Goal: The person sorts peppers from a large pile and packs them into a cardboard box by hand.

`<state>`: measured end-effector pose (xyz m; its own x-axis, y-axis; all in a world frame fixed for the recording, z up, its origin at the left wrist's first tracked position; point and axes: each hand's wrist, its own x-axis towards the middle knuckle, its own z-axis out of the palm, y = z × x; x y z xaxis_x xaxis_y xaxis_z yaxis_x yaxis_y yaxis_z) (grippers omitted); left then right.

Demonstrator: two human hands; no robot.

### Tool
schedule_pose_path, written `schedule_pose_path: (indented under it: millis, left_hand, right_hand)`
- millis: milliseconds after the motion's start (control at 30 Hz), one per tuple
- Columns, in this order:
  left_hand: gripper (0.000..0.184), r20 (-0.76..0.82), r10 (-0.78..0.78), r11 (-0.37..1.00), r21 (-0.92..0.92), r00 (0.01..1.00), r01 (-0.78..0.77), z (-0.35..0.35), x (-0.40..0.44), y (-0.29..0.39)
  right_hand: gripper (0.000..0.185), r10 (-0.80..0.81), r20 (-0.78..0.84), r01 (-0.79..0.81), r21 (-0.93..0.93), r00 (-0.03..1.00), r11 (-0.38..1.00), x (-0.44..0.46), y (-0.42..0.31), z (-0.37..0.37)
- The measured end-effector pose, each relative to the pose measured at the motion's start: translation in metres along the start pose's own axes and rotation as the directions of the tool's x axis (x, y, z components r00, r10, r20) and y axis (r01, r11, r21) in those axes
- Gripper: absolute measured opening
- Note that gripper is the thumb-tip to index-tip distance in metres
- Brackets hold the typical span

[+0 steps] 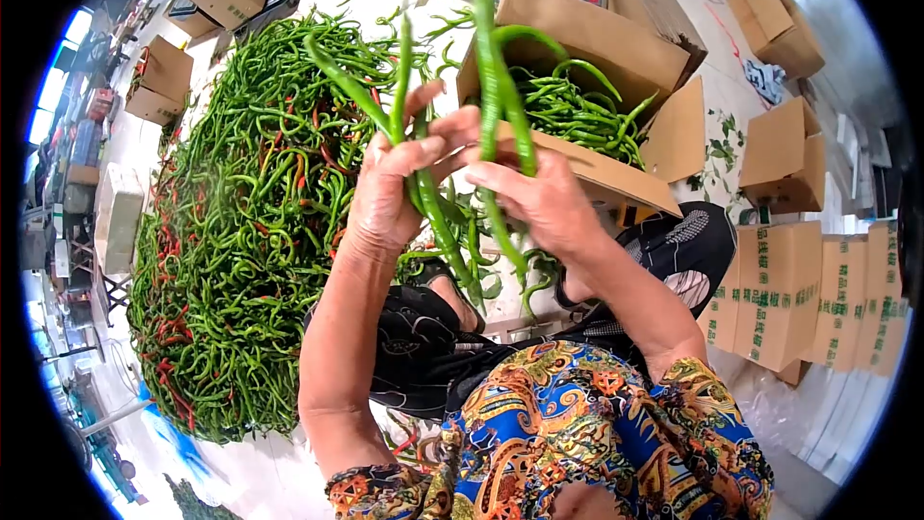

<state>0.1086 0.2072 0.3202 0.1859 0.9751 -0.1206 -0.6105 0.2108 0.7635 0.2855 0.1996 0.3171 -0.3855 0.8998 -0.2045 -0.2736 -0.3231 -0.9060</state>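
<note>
Both hands are up close together, handling long green peppers [490, 87] between the fingers! The left hand [383, 195] holds a few, and the right hand [551, 204] grips more, some tips blurred. The big pepper pile [241, 250] spreads to the left; the open box [577, 24], peppers inside, sits far and right. The next move probably calls for a light, steady grip.

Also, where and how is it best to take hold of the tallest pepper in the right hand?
I would pinch the tallest pepper across its narrow upper half, from the left: it rises free above the right hand, while another pepper crowds its right.
</note>
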Motion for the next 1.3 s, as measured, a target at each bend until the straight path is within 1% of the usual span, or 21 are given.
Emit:
schedule_pose_path:
  millis: [100, 167, 200, 267, 333, 400, 467, 500, 567, 600, 633, 667, 733, 800, 833, 867, 933, 1100, 1167, 1233, 1300]
  left_hand:
    - [0.075, -0.101, 0.100, 0.994, 0.044, 0.990, -0.096, -0.006, 0.001, 0.014]
    - [0.068, -0.110, 0.096, 0.992, 0.097, 0.989, -0.085, -0.013, 0.002, 0.012]
    - [0.067, -0.121, 0.081, 0.991, 0.120, 0.989, -0.066, -0.010, 0.001, 0.012]
    - [0.070, -0.089, 0.069, 0.974, 0.223, 0.994, -0.048, 0.000, 0.000, 0.009]
    - [0.065, -0.071, 0.015, 0.964, 0.265, 0.997, 0.005, 0.009, -0.002, 0.006]
    - [0.084, -0.020, -0.018, 0.958, 0.285, 1.000, 0.023, 0.004, 0.001, -0.001]
    - [0.083, -0.055, 0.014, 0.956, 0.295, 0.998, 0.003, 0.002, 0.005, -0.013]
    - [0.079, -0.007, 0.041, 0.975, 0.219, 0.999, -0.038, 0.003, 0.005, -0.017]
    - [0.065, -0.066, 0.118, 0.960, 0.264, 0.991, -0.096, 0.012, 0.006, -0.021]
    - [0.060, -0.054, 0.130, 0.952, 0.286, 0.990, -0.110, 0.012, 0.007, -0.025]
    - [0.049, -0.044, 0.017, 0.989, 0.150, 0.999, -0.010, 0.015, 0.001, -0.025]
    - [0.049, -0.040, 0.030, 0.988, 0.154, 0.999, -0.024, 0.011, 0.003, -0.031]
    - [0.048, 0.007, 0.073, 0.990, 0.117, 0.997, -0.074, 0.010, 0.005, -0.040]
    - [0.041, -0.013, 0.047, 0.988, 0.146, 0.999, -0.045, 0.010, 0.004, -0.038]
    - [0.038, -0.036, 0.041, 0.988, 0.149, 0.999, -0.035, 0.008, 0.005, -0.040]
    - [0.036, -0.059, 0.034, 0.988, 0.152, 0.998, -0.025, 0.006, 0.005, -0.041]
    - [0.032, -0.007, -0.039, 0.978, 0.205, 0.999, 0.039, 0.000, 0.007, -0.036]
    - [0.025, -0.024, -0.011, 0.905, 0.424, 1.000, 0.021, 0.011, 0.005, -0.024]
    - [0.024, -0.098, 0.088, 0.904, 0.426, 0.991, -0.038, 0.006, 0.006, -0.026]
    - [0.026, -0.236, 0.147, 0.933, 0.356, 0.960, -0.055, 0.013, 0.007, -0.024]
    - [0.025, -0.229, 0.147, 0.943, 0.326, 0.962, -0.067, 0.012, 0.006, -0.022]
  right_hand:
    - [0.020, 0.066, -0.040, -0.072, -0.179, 0.997, 0.981, -0.019, -0.001, -0.026]
    - [0.019, 0.135, -0.056, -0.143, -0.170, 0.989, 0.975, -0.032, 0.004, -0.035]
    - [0.019, 0.100, -0.053, -0.106, -0.139, 0.994, 0.985, -0.033, 0.008, -0.031]
    - [0.019, 0.218, -0.041, -0.219, -0.018, 0.975, 0.976, -0.034, 0.001, -0.025]
    - [0.022, 0.176, 0.054, -0.174, -0.034, 0.983, 0.984, -0.033, 0.006, -0.026]
    - [0.023, 0.048, 0.118, -0.045, -0.030, 0.992, 0.999, -0.032, 0.006, -0.015]
    - [0.022, -0.016, 0.144, 0.023, -0.052, 0.990, 0.998, -0.026, 0.025, -0.015]
    - [0.020, -0.025, 0.132, 0.031, -0.044, 0.991, 0.999, -0.025, 0.028, -0.010]
    - [0.020, 0.014, 0.185, -0.007, -0.039, 0.983, 0.999, -0.025, 0.034, -0.009]
    - [0.020, -0.084, 0.210, 0.106, -0.097, 0.974, 0.990, -0.022, 0.039, -0.004]
    - [0.020, -0.154, 0.173, 0.170, -0.080, 0.973, 0.982, -0.019, 0.046, 0.001]
    - [0.021, -0.228, 0.136, 0.239, -0.066, 0.964, 0.969, -0.015, 0.051, 0.005]
    - [0.019, -0.306, 0.050, 0.310, -0.144, 0.951, 0.940, -0.010, 0.056, 0.008]
    - [0.028, -0.377, 0.057, 0.368, -0.391, 0.925, 0.844, -0.010, 0.053, 0.001]
    - [0.028, -0.411, 0.048, 0.397, -0.386, 0.910, 0.833, -0.008, 0.055, -0.001]
    - [0.027, -0.335, 0.033, 0.312, -0.457, 0.942, 0.833, -0.011, 0.050, -0.004]
    - [0.029, -0.374, 0.091, 0.349, -0.610, 0.923, 0.712, -0.014, 0.041, -0.010]
    - [0.030, -0.204, 0.130, 0.241, -0.444, 0.970, 0.863, -0.014, 0.043, -0.019]
    - [0.028, -0.208, 0.143, 0.248, -0.377, 0.968, 0.892, -0.013, 0.043, -0.024]
    - [0.027, -0.122, 0.032, 0.126, -0.172, 0.992, 0.977, -0.017, 0.021, -0.019]
    - [0.025, -0.060, 0.023, 0.060, 0.007, 0.998, 0.998, -0.017, 0.011, -0.025]
